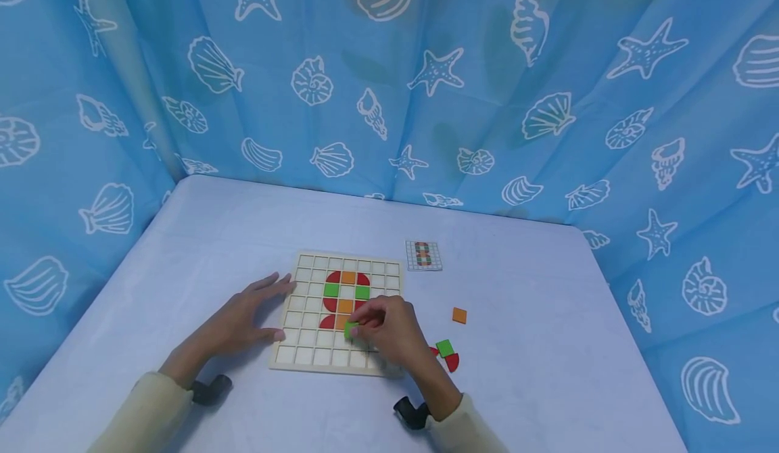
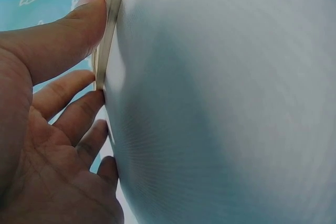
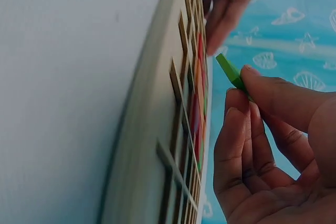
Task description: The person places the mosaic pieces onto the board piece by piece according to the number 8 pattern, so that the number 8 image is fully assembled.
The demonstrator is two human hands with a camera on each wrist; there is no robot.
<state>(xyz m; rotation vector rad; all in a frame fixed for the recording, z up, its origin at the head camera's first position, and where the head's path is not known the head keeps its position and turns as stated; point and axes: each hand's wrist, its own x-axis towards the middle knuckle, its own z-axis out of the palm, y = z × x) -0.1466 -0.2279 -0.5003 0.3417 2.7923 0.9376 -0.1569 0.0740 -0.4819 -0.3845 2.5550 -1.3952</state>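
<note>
My right hand pinches a green square tile between thumb and fingertips, over the lower middle of a wooden grid board. Set in the board's cells are red rounded tiles, orange square tiles and green squares. The held tile lies just below the lowest orange tile in the head view; the right hand covers part of the grid there. At the board's left edge rests my left hand, thumb and fingers spread and touching the frame, as the left wrist view also shows.
Behind the board's right corner lies a small pattern card. To the right are a loose orange tile, a green tile and red pieces, one partly behind the right arm. A blue shell-print curtain borders the white table.
</note>
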